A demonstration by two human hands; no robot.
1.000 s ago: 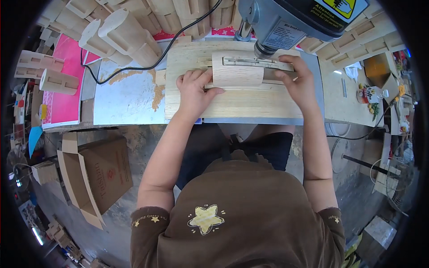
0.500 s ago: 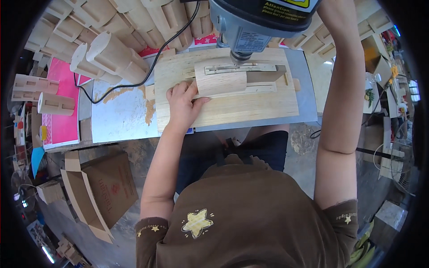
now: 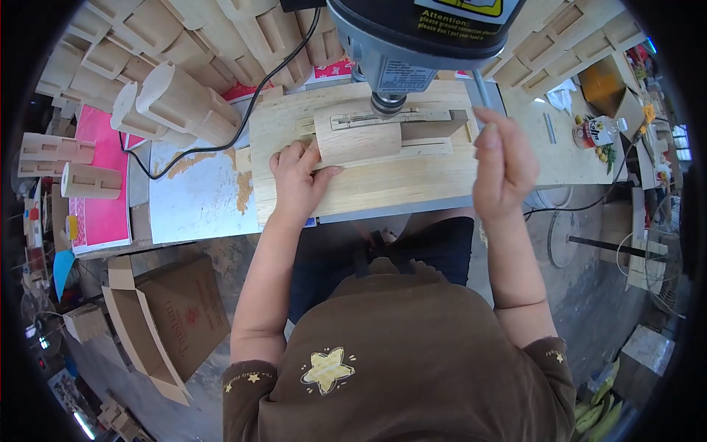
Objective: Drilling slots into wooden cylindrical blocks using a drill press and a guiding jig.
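Pale wood makes up my block [image 3: 357, 146], which lies on a flat board [image 3: 434, 186] on the counter [image 3: 567, 162], under the drill [image 3: 401, 55]. It looks stiff and not too heavy, and dry enough not to slip, but the cut edges on top might chip. My left fingers [image 3: 296, 153] grip its left end, a good spot away from the drill. My right fingers [image 3: 490, 151] curl near a grey rod [image 3: 482, 92]; I can't tell if they hold it.

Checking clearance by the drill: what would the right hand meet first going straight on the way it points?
The right hand would likely meet the grey rod beside the drill head first, though depth is unclear.
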